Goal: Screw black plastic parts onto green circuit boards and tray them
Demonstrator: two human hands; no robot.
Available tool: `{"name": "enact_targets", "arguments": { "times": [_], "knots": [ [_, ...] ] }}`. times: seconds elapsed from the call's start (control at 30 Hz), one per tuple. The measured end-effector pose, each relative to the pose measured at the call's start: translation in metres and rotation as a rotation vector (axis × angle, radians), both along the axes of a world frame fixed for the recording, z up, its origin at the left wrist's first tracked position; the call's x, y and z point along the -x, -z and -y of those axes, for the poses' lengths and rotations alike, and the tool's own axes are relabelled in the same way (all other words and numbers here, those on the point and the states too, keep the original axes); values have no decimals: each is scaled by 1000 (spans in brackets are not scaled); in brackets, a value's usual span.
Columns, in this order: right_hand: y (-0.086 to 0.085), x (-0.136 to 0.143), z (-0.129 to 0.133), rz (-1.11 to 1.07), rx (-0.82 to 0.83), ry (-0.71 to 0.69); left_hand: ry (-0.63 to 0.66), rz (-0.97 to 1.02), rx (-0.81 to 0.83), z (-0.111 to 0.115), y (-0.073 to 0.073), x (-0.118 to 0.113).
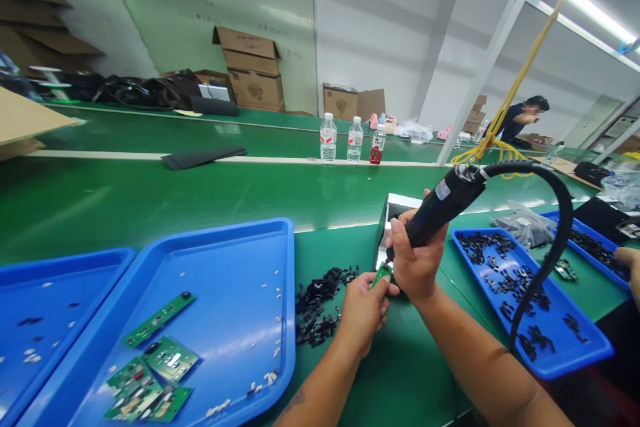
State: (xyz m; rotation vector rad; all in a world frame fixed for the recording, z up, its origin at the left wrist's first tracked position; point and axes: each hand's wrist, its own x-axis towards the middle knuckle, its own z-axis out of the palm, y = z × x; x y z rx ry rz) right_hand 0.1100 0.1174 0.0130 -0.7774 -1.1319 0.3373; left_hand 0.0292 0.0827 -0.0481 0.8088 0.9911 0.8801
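My right hand (421,260) is wrapped round a black electric screwdriver (445,203), tilted with its tip pointing down and to the left. In my left hand (364,310) a small green circuit board (383,273) is pinched, right under the screwdriver's tip. Whether the tip touches a screw is too small to tell. Behind both hands stands a white and black box-like holder (395,210), partly hidden by my right hand. A pile of small black plastic parts (320,307) lies on the green mat just left of my left hand.
A blue tray (289,267) on the left holds several circuit boards (163,360). Another blue tray (583,360) on the right holds black parts. The screwdriver's cable (563,227) loops beside my right forearm. Bottles (328,140) stand farther back. A co-worker's hand (631,267) shows at the right edge.
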Motion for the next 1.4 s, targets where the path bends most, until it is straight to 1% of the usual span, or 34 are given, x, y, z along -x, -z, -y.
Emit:
{"name": "enact_targets", "arguments": {
  "times": [0.13, 0.33, 0.7, 0.93, 1.13, 1.4],
  "knots": [
    [0, 2, 3, 7, -28, 9, -11, 14, 10, 1, 1, 0],
    [-2, 1, 4, -24, -84, -82, -23, 22, 16, 1, 2, 0],
    [-3, -2, 3, 3, -63, -69, -9, 26, 10, 1, 0, -1],
    [4, -5, 1, 57, -25, -95, -29, 27, 19, 1, 0, -1],
    [7, -8, -2, 80, 5, -150, -31, 44, 32, 2, -3, -1],
    [1, -6, -2, 118, 49, -222, -16, 30, 31, 2, -4, 1]
  ]
}}
